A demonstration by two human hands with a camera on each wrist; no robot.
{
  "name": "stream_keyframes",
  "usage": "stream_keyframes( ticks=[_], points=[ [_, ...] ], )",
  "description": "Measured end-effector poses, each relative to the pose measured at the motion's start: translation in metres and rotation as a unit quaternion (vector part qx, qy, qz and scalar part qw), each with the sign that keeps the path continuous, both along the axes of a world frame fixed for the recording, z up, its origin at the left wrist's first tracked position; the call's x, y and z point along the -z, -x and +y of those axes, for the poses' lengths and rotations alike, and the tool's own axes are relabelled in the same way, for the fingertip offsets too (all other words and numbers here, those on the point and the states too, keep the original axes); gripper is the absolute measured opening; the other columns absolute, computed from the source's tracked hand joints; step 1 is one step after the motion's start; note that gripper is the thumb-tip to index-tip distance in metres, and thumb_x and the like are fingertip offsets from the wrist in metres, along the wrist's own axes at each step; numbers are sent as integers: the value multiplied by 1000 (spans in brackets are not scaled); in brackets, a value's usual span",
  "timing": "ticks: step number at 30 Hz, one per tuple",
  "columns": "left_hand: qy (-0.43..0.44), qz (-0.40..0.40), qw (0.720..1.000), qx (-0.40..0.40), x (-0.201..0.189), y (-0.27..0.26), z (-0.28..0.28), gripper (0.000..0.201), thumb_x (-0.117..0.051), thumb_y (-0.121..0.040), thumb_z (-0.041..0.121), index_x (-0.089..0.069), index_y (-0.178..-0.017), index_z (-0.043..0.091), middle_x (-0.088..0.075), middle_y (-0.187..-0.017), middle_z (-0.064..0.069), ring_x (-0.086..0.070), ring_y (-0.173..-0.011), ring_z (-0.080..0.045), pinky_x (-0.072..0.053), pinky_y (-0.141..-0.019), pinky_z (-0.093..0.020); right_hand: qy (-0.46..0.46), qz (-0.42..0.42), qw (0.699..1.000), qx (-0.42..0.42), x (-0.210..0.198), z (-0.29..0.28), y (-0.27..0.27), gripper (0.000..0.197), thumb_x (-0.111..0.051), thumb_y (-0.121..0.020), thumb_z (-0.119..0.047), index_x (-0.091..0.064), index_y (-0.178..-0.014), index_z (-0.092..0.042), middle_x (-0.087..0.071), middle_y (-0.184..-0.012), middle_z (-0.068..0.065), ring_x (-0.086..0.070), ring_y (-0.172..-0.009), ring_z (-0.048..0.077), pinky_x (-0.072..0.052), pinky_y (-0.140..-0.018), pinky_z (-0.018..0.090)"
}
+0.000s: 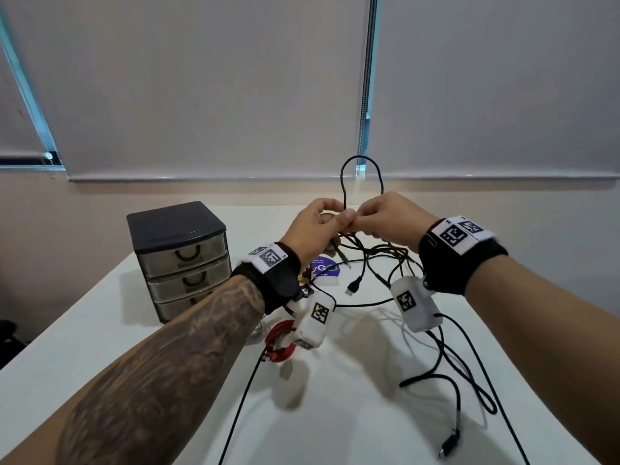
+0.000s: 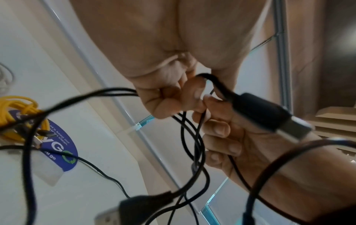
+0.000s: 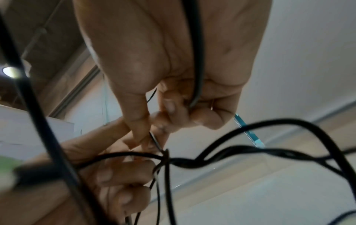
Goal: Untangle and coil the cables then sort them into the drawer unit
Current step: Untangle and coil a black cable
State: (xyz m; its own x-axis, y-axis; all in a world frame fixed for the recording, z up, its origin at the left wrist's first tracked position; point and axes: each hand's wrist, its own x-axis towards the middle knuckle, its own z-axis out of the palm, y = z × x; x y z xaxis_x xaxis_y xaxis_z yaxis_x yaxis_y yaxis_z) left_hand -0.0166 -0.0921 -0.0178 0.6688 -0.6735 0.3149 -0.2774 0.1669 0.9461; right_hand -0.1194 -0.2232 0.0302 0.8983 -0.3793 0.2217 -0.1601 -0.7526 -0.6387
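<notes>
A: Where do the hands stand?

B: Left hand point(image 1: 315, 226) and right hand point(image 1: 385, 218) meet fingertip to fingertip above the bench point(image 1: 335, 414), each grip pinching strands of the black cables point(image 1: 385, 260). A loop point(image 1: 360, 176) rises upright above the pinch; the tangle hangs below and trails toward the right.

A: And the drawer unit point(image 1: 181, 260)?

B: Well apart, on the left-hand side, all three drawers shut.

A: Which relation governs the next move?

B: Probably the knot lying directly beneath both grips, the strands running downward. The yellow cable point(image 2: 21, 117) lies coiled on the bench, nearer the left hand.
</notes>
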Motion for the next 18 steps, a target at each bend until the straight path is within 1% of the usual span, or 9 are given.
stream_keyframes(
  ticks=[3,5,6,8,9,10,12,15,18],
  points=[
    [-54,-11,998,29,9,3,1,14,-60,-96,24,-66,-107,18,-57,-69,5,-41,-49,-9,-41,-50,-23,-106,-77,991,-17,4,-5,0,22,-71,-91,-28,-71,-72,-17,-50,-59,-3,-43,-57,12,-37,-58,26],
    [-119,-93,988,15,21,4,1,13,-60,-96,23,-71,-102,18,-63,-69,8,-50,-51,-4,-45,-53,-22,-168,-114,978,-40,0,-4,2,23,-65,-96,-26,-70,-78,-15,-50,-65,1,-44,-60,13,-40,-63,28],
    [-152,-141,978,9,28,3,0,13,-62,-95,24,-73,-97,17,-68,-74,7,-57,-58,-3,-51,-61,-24,-187,-133,972,-46,-4,-4,2,24,-62,-99,-25,-67,-78,-15,-51,-70,3,-45,-63,14,-42,-65,28],
    [-225,-214,951,-5,43,0,-3,17,-63,-93,30,-73,-82,22,-73,-79,3,-66,-74,-12,-55,-77,-30,-230,-179,956,-46,-15,-1,2,24,-56,-103,-24,-61,-81,-15,-53,-76,4,-53,-66,14,-48,-67,28],
    [-264,-237,935,-15,50,-2,-4,22,-61,-93,33,-70,-76,24,-70,-75,4,-65,-74,-17,-54,-75,-29,-261,-204,942,-46,-22,0,3,23,-54,-104,-24,-59,-83,-15,-54,-78,2,-59,-69,13,-53,-68,30],
    [-302,-253,919,-19,53,-2,-5,24,-58,-93,33,-66,-73,24,-65,-70,6,-62,-73,-19,-49,-68,-26,-298,-230,925,-48,-31,2,4,22,-51,-105,-24,-57,-86,-15,-55,-82,1,-65,-72,15,-57,-69,34],
    [-367,-289,884,-29,56,-2,-7,24,-54,-95,32,-62,-75,21,-58,-67,5,-57,-71,-20,-39,-60,-27,-357,-284,889,-50,-46,3,6,23,-47,-107,-24,-53,-87,-15,-57,-85,1,-70,-70,18,-61,-67,37],
    [-468,-338,815,-50,61,-5,-13,26,-50,-94,34,-59,-78,15,-59,-73,-3,-59,-76,-25,-41,-66,-28,-382,-361,850,-35,-62,1,5,23,-44,-108,-22,-50,-87,-14,-60,-80,4,-63,-57,16,-58,-61,31],
    [-522,-296,798,-54,63,-11,-17,25,-49,-88,33,-58,-77,12,-65,-87,-10,-63,-85,-30,-48,-73,-32,-379,-410,829,-20,-66,-3,4,20,-47,-107,-22,-50,-89,-13,-60,-74,4,-57,-54,15,-54,-61,28]
  ],
)
